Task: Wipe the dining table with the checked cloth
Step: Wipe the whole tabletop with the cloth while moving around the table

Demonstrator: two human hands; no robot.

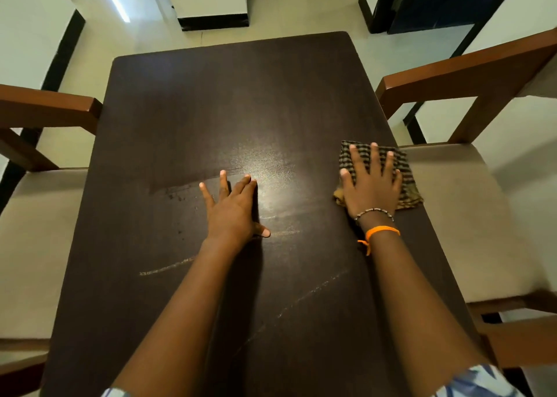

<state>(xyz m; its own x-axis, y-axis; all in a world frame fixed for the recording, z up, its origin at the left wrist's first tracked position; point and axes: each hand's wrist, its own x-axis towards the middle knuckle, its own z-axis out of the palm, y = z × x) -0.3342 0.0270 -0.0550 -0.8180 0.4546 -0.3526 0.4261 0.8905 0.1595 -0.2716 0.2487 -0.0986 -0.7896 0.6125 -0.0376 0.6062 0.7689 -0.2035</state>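
Observation:
The dark brown dining table (211,101) fills the middle of the head view. A folded black-and-tan checked cloth (408,182) lies flat near the table's right edge. My right hand (372,185) presses on the cloth with straight, spread fingers and covers most of it. My left hand (233,208) rests flat on the bare tabletop near the centre, fingers straight. A damp streak runs left from my left hand, and pale chalky smears cross the near part of the table.
A wooden chair with a beige seat (470,216) stands tight against the table's right side. Another chair (39,225) stands on the left. Pale tiled floor and white walls with black skirting (211,23) lie beyond the far edge.

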